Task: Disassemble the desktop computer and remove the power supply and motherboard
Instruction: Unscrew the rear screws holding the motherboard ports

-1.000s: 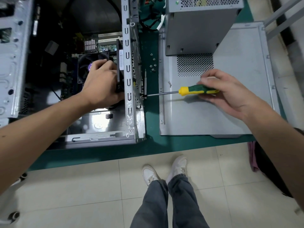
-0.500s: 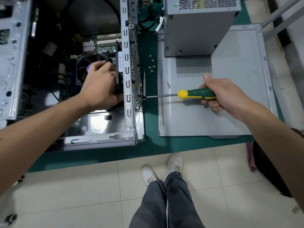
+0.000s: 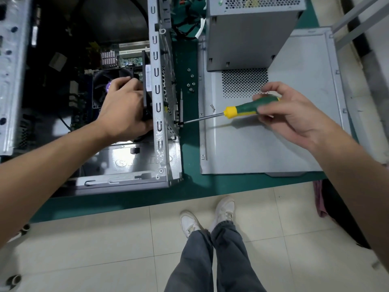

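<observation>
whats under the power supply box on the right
The power supply stands on a flat grey side panel; its perforated vent shows just in front. The panel part beneath the box is covered.

arms point(image 3: 52, 165): bare, no sleeves seen | trousers point(image 3: 210, 260): grey | shoes point(image 3: 225, 209): white, laced

Right hand point(image 3: 294, 114) on screwdriver point(image 3: 242, 109), tip at computer case point(image 3: 166, 114) screw.

Looks like a repair workshop: green-matted bench point(image 3: 189, 186), loose screws point(image 3: 190, 83), tiled floor point(image 3: 105, 239)
</observation>
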Demonstrator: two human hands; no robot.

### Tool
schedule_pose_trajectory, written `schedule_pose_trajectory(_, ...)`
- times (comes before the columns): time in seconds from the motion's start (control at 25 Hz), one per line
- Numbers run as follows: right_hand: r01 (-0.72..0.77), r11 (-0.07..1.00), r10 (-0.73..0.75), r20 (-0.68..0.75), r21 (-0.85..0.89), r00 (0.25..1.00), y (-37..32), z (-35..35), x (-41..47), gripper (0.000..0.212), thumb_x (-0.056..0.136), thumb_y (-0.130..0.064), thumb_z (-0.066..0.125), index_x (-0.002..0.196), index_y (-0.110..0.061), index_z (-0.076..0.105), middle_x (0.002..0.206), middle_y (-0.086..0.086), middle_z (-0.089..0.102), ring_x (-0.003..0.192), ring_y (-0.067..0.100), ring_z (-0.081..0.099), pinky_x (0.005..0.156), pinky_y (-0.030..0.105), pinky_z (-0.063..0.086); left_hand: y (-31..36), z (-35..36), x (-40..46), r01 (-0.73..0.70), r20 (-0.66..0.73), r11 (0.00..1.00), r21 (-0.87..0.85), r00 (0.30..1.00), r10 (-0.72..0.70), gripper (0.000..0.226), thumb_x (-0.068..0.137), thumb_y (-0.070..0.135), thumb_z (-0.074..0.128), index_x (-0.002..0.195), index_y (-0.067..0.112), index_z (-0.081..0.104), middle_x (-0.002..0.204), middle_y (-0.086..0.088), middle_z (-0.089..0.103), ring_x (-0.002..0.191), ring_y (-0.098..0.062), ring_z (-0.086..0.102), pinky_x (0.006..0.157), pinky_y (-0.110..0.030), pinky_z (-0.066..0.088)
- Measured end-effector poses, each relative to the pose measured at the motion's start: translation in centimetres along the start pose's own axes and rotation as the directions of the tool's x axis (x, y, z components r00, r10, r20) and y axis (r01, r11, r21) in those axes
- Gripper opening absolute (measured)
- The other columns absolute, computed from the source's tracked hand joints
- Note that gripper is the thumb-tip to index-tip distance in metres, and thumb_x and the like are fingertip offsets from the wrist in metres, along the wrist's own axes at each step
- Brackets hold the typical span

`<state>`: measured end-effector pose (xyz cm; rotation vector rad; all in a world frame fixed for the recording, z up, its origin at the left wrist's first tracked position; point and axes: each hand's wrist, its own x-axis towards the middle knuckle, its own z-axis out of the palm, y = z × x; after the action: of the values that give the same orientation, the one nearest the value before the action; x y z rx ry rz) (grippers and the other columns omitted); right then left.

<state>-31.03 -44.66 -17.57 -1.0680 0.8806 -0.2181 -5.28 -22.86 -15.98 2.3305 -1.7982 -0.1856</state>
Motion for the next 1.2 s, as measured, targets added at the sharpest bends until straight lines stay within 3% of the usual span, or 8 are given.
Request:
schedule_pose_trajectory(0.2, -0.11, 0.89, 0.099, -0.048, -0.443, 0.994, 0.1, 0.4, -0.3, 0.031, 0.096, -0.045, 0.055, 0.089, -0.015, 0.056, 0.07, 0.007, 0.059, 0.046, 0.014, 0.045, 0.043, 0.023, 0.037, 0.2, -0.1, 0.0, -0.005, 0.015, 1.0, 0.028, 1.0, 0.004, 0.053, 0.071, 0.053, 0.04, 0.076, 0.01, 0.07, 0.088, -0.02, 0.066, 0.1, -0.039, 0.056, 0.104, -0.045, 0.025)
schedule_pose_trajectory(0.4, -0.015, 0.998, 0.012, 0.047, 0.064, 0.999, 0.1, -0.1, -0.3, 0.03, 0.087, 0.01, 0.055, 0.094, -0.019, 0.057, 0.094, 0.002, 0.062, 0.081, 0.017, 0.061, 0.067, 0.025, 0.05, 0.3, -0.1, 0.1, 0.013, 0.012, 1.0, 0.01, 1.0, -0.013, 0.05, 0.071, 0.052, 0.038, 0.075, 0.012, 0.068, 0.087, -0.017, 0.066, 0.1, -0.037, 0.055, 0.104, -0.043, 0.024)
schedule_pose_trajectory(0.48, -0.053, 0.995, 0.056, 0.035, -0.082, 0.998, 0.1, 0.1, -0.3, 0.004, 0.094, -0.015, 0.059, 0.093, -0.019, 0.06, 0.09, 0.003, 0.06, 0.08, 0.02, 0.06, 0.068, 0.029, 0.051, 0.2, -0.1, 0.0, 0.014, 0.019, 1.0, 0.019, 1.0, -0.014, 0.053, 0.07, 0.052, 0.038, 0.077, 0.01, 0.069, 0.088, -0.017, 0.066, 0.101, -0.036, 0.055, 0.104, -0.041, 0.023)
schedule_pose_trajectory(0.6, -0.086, 0.89, 0.059, -0.075, -0.448, 0.996, 0.1, 0.6, -0.5, 0.034, 0.099, -0.046, 0.05, 0.093, -0.015, 0.061, 0.074, 0.004, 0.047, 0.055, 0.017, 0.04, 0.052, 0.029, 0.032, 0.3, -0.2, 0.0, 0.013, 0.014, 1.0, 0.023, 1.0, -0.013, 0.055, 0.07, 0.052, 0.038, 0.079, 0.01, 0.07, 0.09, -0.018, 0.066, 0.101, -0.037, 0.055, 0.104, -0.04, 0.022)
schedule_pose_trajectory(0.8, -0.011, 1.0, 0.01, 0.043, 0.012, 0.999, -0.1, -0.1, -0.3, 0.032, 0.086, 0.01, 0.055, 0.097, -0.019, 0.062, 0.095, 0.003, 0.059, 0.081, 0.016, 0.06, 0.07, 0.025, 0.054, 0.4, -0.4, 0.0, -0.001, 0.017, 1.0, 0.026, 1.0, 0.0, 0.05, 0.07, 0.05, 0.038, 0.074, 0.01, 0.069, 0.085, -0.018, 0.066, 0.099, -0.04, 0.056, 0.103, -0.043, 0.024)
schedule_pose_trajectory(0.88, -0.056, 0.993, 0.058, 0.018, -0.102, 0.998, -0.1, 0.0, -0.3, 0.006, 0.093, -0.015, 0.061, 0.097, -0.018, 0.065, 0.095, 0.006, 0.058, 0.08, 0.019, 0.063, 0.074, 0.031, 0.057, 0.4, -0.4, -0.1, 0.004, 0.021, 1.0, 0.025, 1.0, -0.005, 0.05, 0.07, 0.05, 0.038, 0.073, 0.011, 0.068, 0.085, -0.018, 0.066, 0.099, -0.04, 0.056, 0.103, -0.044, 0.024)
schedule_pose_trajectory(1.0, -0.102, 0.848, 0.039, -0.131, -0.52, 0.991, -0.2, 0.8, -0.2, 0.035, 0.095, -0.053, 0.05, 0.092, -0.023, 0.067, 0.075, 0.003, 0.048, 0.056, 0.017, 0.044, 0.052, 0.029, 0.038, 0.5, -0.3, 0.0, 0.006, 0.027, 1.0, 0.025, 1.0, -0.007, 0.051, 0.07, 0.051, 0.038, 0.074, 0.01, 0.069, 0.086, -0.018, 0.065, 0.099, -0.04, 0.056, 0.103, -0.043, 0.024)
schedule_pose_trajectory(1.2, 0.027, 1.0, -0.027, 0.04, 0.016, 0.999, -0.1, 0.0, -0.1, 0.033, 0.086, 0.005, 0.056, 0.102, -0.023, 0.064, 0.097, 0.003, 0.059, 0.086, 0.017, 0.058, 0.079, 0.031, 0.049, 0.1, -0.3, 0.1, 0.03, 0.063, 0.996, 0.085, 0.997, -0.036, 0.04, 0.071, 0.042, 0.049, 0.079, 0.01, 0.072, 0.091, -0.015, 0.067, 0.104, -0.035, 0.053, 0.105, -0.036, 0.02)
